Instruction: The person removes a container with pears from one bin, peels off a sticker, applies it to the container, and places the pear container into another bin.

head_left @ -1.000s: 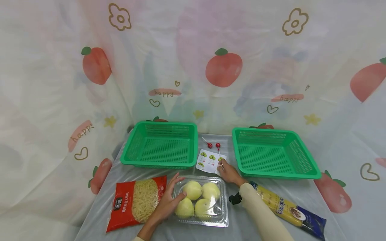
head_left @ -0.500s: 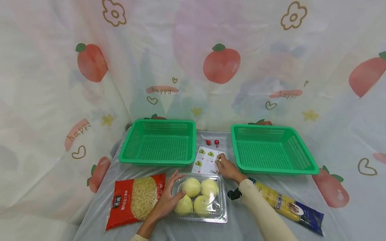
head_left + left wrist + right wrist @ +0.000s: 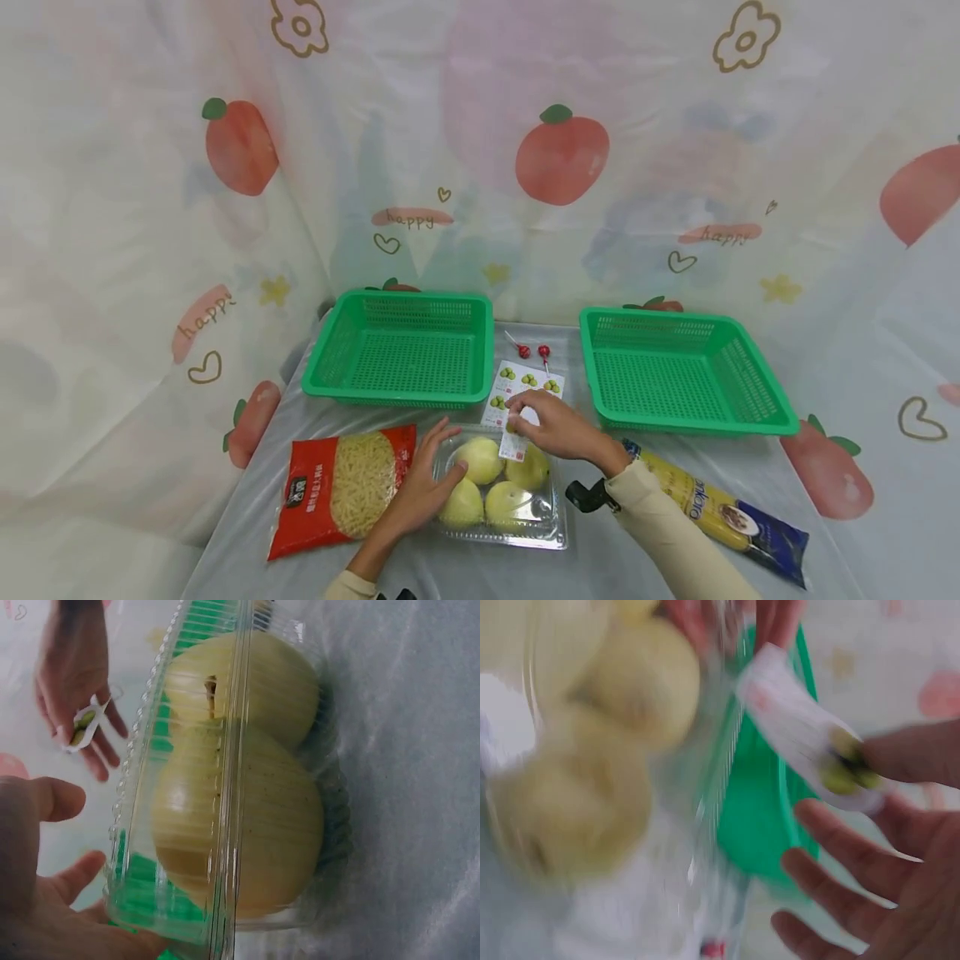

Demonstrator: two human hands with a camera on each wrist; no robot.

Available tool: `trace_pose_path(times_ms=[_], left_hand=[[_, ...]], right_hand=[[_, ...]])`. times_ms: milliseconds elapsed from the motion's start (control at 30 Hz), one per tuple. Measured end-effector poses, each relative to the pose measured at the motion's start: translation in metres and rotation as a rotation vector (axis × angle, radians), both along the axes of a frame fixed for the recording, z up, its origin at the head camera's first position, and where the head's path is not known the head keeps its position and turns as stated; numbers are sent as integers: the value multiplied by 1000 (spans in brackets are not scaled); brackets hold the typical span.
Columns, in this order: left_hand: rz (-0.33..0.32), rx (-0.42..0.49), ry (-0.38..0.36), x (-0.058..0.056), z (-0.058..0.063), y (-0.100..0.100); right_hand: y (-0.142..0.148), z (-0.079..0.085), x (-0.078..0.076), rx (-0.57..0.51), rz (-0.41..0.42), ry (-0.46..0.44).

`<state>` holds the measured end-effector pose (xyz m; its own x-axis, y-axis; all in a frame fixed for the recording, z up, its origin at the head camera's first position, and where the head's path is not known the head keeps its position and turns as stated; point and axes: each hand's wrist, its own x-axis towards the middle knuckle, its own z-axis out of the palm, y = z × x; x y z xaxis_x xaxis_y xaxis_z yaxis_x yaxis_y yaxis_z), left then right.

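Note:
A clear plastic clamshell box [image 3: 561, 521] holds several round pale-green pears [image 3: 462, 505]. My left hand [image 3: 422, 490] rests at its left side, fingers straight along the far left corner and thumb over the lid. Between thumb and index finger, my right hand [image 3: 558, 427] pinches a small white label [image 3: 514, 447] with green fruit printed on it. The label hangs over the box's far edge, slightly curled in the right wrist view, its other fingers spread. Behind the box lies a sheet of matching stickers [image 3: 498, 397], partly hidden by the right hand.
Two green plastic baskets stand at the back, one left [image 3: 397, 400] and one right [image 3: 697, 427]. Two red lollipops [image 3: 524, 352] lie between them. A red bag of pasta [image 3: 315, 500] is at left; a yellow and blue spaghetti pack [image 3: 708, 508] lies at right.
The right hand has peeled a label off the sheet and brought it left and nearer, over the box. My left hand stays beside the box.

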<state>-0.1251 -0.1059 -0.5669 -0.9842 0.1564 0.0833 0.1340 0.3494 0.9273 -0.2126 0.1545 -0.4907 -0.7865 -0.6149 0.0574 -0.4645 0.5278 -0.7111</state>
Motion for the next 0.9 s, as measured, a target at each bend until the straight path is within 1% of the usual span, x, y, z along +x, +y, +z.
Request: trace_pose_path(times_ms=[33,100,167,267,367,633,733,900], left_hand=[[4,-12,4,-1,0,1],[12,-22,3,-3,-1,2],[22,-27,0,-4,-1,4],[28,-40,7,-4,-1,6],[37,-68,38,-2,-1,9],[98,-171,106,0,-6,16],[102,-215,120,0,-7,18],[89,-265,142,2,-9,19]], right_hand=[[-4,1,4,7,46,2],[-11,0,11,29,109,-1],[-16,-4,15,51,131,-7],[-20,-11,19,88,119,8],[-23,-17,21,110,98,44],[-29,-25,22,112,78,49],[-30,-28,22,123,70,55],[-30,-35,23,143,52,65]])
